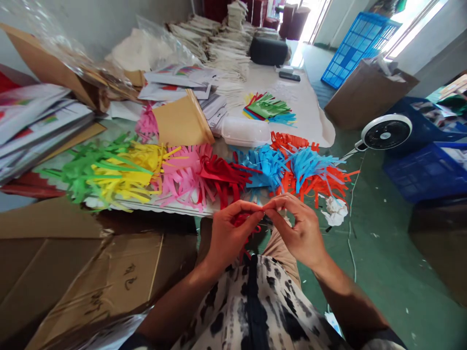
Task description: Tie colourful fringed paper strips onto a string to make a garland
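My left hand (pixel 233 228) and my right hand (pixel 296 228) meet at the fingertips in front of the table edge, thumbs and forefingers pinched together. Red fringed paper (pixel 242 219) shows behind my left fingers and hangs down toward my lap; its pinched top is hidden by the fingertips. Just beyond the hands lies a row of fringed paper tassels: green (pixel 85 167), yellow (pixel 133 167), pink (pixel 182 175), dark red (pixel 222 170), blue (pixel 266 163) and orange (pixel 324 182). Another blue tassel (pixel 310 165) rests over the orange one.
Behind the row stand a clear plastic box (pixel 246 131) and a tan envelope (pixel 180 119). Printed packets (pixel 40 121) are piled at left, cardboard (pixel 120 277) below them. A white fan (pixel 386 132), a blue crate (pixel 359 48) and crumpled tissue (pixel 334 211) are at right.
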